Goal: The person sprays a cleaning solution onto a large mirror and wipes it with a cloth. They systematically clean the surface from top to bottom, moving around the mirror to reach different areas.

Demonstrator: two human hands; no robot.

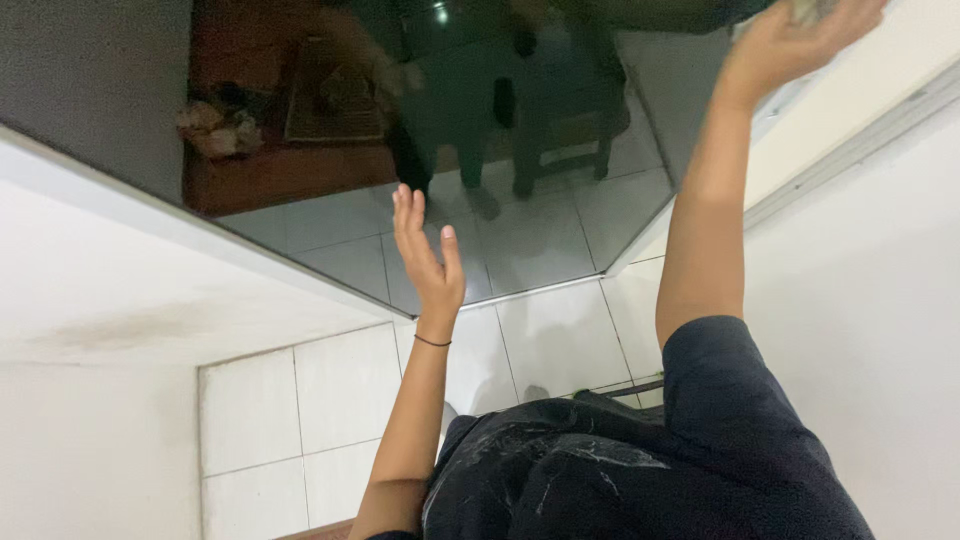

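The right hand [790,40], at one o'clock, presses a crumpled cloth [812,10] against the dark glass pane [330,120], fingers closed over it. The left hand [428,255] rests open, fingers spread. The cloth looks soft and light, best bunched in the palm; the glass looks slick and fragile.

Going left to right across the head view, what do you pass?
White wall → dark glass panel → left hand, open, fingertips on the glass → right hand, raised at the panel's upper corner over a pale cloth → white wall on the right.
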